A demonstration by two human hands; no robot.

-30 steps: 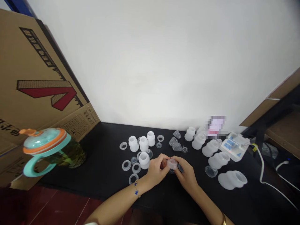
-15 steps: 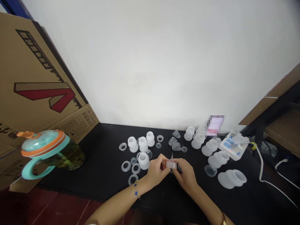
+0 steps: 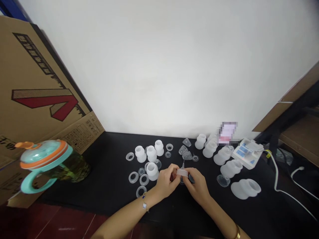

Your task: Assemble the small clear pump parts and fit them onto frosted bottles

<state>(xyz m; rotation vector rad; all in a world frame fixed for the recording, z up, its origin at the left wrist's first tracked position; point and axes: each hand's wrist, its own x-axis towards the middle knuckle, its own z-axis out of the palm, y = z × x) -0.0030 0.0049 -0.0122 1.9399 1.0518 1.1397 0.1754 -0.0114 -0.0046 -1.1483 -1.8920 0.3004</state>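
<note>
Between both hands is a translucent bottle collar (image 3: 182, 173) with a thin clear tip, like a teat, sticking up from it. My left hand (image 3: 168, 180) pinches its left side; my right hand (image 3: 197, 184) is closed on its right side. Clear round pieces lie partly hidden just under the hands. To the left of my left hand stands a small white bottle (image 3: 152, 171), with several loose collar rings (image 3: 144, 180) around it. Beyond the hands lie clear caps (image 3: 187, 155) and a flat disc with a small stem (image 3: 195, 158).
White bottles (image 3: 141, 154) stand behind on the left, and several more (image 3: 231, 168) run along the right. A white box with a cable (image 3: 248, 153) sits at the back right. At the left are a lidded jug (image 3: 47, 162) and a large cardboard box (image 3: 40, 79).
The hands keep almost the same place and grip on the collar. The whole view has shifted very slightly.
</note>
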